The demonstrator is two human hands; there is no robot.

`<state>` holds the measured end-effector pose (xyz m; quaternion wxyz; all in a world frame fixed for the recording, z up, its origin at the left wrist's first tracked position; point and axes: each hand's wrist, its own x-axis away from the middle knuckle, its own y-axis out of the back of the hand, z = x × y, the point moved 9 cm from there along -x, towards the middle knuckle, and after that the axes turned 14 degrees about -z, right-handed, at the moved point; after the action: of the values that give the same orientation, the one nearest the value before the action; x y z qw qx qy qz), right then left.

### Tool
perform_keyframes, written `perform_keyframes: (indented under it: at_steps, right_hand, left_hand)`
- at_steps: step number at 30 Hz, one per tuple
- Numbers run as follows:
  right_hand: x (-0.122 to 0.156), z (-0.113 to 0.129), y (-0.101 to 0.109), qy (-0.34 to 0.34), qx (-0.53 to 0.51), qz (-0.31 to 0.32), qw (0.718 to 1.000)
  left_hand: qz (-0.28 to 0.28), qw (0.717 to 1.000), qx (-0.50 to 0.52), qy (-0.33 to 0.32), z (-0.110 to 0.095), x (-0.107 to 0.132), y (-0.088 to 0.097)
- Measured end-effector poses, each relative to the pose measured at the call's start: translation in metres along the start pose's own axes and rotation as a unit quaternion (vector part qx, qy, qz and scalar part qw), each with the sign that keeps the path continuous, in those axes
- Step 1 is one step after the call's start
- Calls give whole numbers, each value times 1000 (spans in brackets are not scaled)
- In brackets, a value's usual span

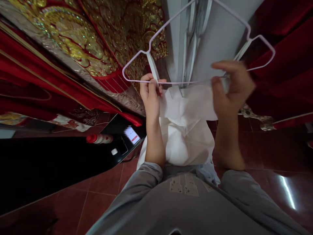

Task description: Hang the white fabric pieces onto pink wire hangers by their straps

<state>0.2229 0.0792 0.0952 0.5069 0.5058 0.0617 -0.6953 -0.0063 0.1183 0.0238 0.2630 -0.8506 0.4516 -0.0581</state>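
A: Where's wht garment (188,124) hung?
B: Below hanger (181,83), straps (152,66) looped over it.
A: Hands?
B: L hand (151,89) closed, strap pinched at hanger's lower edge; R hand (233,86) half-open, blurred, hold can't be told.

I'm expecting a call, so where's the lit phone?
In the head view, the lit phone lies to the person's left, near the end of the black table, with the red-capped bottle further left.

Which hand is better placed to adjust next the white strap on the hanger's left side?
Probably the left hand: its fingers are already at that strap, by the hanger's lower bar. The right hand, blurred, is near the other strap.
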Motion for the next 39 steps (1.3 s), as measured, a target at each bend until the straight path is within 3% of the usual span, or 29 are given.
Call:
perform_keyframes:
  at_steps: [4, 10, 13, 19, 24, 28, 32, 35, 37, 39]
  right_hand:
    - [14, 0, -15, -26, -29, -16, 999]
    - [24, -19, -10, -10, -40, -49, 998]
    - [26, -24, -13, -20, -35, -39, 998]
    - [23, -11, -6, 15, -38, -92, 995]
    - [23, -8, -5, 9, -25, -90, 996]
    - [24, -10, -6, 14, -12, -66, 998]
    - [23, -17, -3, 10, -29, -58, 998]
    - [24, -19, -1, 13, -32, -52, 998]
    - [24, -17, -2, 27, -36, -50, 998]
    - [23, -13, -5, 35, -36, -46, 998]
  left_hand:
    - [4, 1000, -4, -15, -3, 8, 2]
    - [36, 998, -42, -27, -6, 24, 13]
    - [58, 995, -73, -38, -20, 30, 18]
    - [120, 989, -82, 24, -60, 38, 15]
    - [134, 990, 7, 28, -94, 13, 3]
    - [87, 995, 9, -43, -104, -22, 15]
    - [-27, 992, -22, -123, -91, -42, 59]
    - [-75, 988, -48, -126, -65, -41, 80]
    - [-94, 991, -46, -78, -44, -34, 80]
    - [-58, 997, -43, -18, -28, -19, 61]
